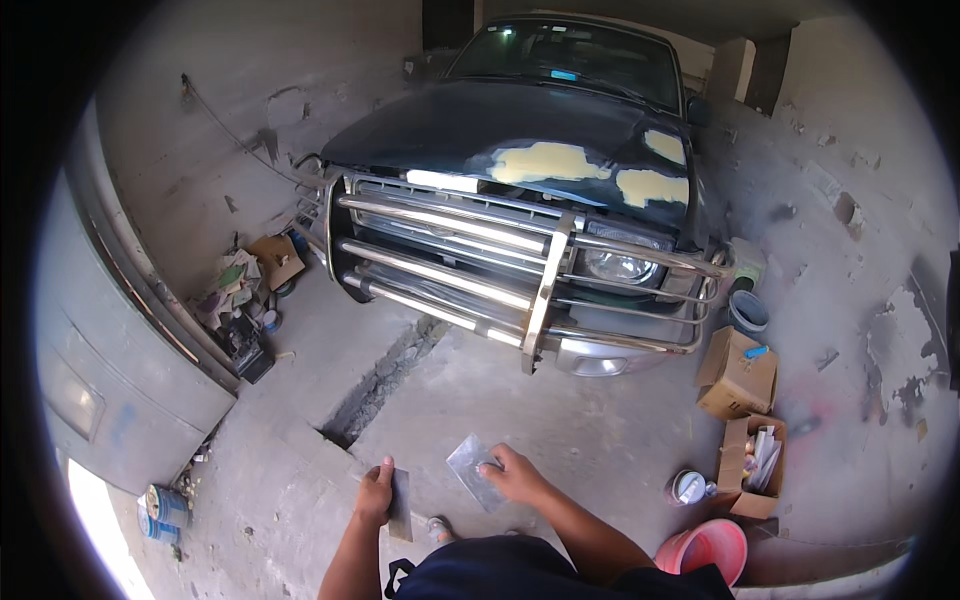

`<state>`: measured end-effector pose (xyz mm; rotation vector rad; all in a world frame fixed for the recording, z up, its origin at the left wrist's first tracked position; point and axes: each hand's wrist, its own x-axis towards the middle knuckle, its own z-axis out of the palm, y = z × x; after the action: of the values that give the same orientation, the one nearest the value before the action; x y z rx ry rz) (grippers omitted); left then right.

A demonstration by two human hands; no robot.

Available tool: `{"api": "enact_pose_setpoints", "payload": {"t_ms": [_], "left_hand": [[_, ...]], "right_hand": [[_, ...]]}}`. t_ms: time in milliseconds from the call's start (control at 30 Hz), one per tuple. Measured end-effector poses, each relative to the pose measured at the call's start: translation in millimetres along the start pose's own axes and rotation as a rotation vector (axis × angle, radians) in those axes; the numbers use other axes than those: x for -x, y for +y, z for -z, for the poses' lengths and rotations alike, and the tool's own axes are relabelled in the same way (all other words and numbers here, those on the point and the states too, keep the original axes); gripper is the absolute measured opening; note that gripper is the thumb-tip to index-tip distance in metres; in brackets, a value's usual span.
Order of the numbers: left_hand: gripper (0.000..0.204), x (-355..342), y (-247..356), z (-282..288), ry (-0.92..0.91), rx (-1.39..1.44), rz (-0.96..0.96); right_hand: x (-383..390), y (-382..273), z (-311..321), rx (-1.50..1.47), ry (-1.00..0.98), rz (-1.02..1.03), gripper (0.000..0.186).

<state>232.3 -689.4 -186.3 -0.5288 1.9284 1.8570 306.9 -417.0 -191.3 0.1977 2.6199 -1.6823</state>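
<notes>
Near the lower middle, my left hand (375, 492) is closed on a flat grey putty spreader (400, 510), its thumb pointing up and the blade hanging edge-down. To its right my right hand (517, 474) grips a second putty spreader (468, 470), a broad shiny metal plate tilted toward the left. The two blades are apart. Beyond them stands a dark car (430, 125) with a chrome bull bar (450, 235) across its front. Pale yellow filler patches (548, 162) cover parts of the hood on the right side. Neither hand touches the car.
A rubble-filled trench (385, 385) cuts the concrete floor ahead. On the right are cardboard boxes (738, 375), a grey bucket (748, 311), a white-lidded can (688, 487) and a pink bucket (708, 550). Left are a metal door (130, 330), blue cans (168, 507) and scrap (235, 280).
</notes>
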Motion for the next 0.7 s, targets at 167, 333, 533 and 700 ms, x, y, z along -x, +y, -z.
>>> {"api": "enact_pose_setpoints", "payload": {"t_ms": [167, 333, 533, 700], "left_hand": [[0.038, -12.2, -13.0, 11.1, -0.072, 0.131, 0.004], [0.020, -9.8, -12.3, 15.1, -0.160, 0.188, -0.020], [0.013, 3.8, -7.2, 10.2, -0.285, 0.044, -0.048], [0.016, 25.6, 1.9, -6.2, -0.379, -0.270, -0.060]], "right_hand": [[3.8, 3.5, -1.6, -0.137, -0.037, 0.005, 0.050], [2.0, 13.3, -6.6, -0.053, -0.009, 0.147, 0.052], [-0.8, -1.2, 4.0, -0.101, 0.063, 0.027, 0.031], [-14.8, -31.2, 17.3, 0.064, -0.146, 0.058, 0.021]]}}
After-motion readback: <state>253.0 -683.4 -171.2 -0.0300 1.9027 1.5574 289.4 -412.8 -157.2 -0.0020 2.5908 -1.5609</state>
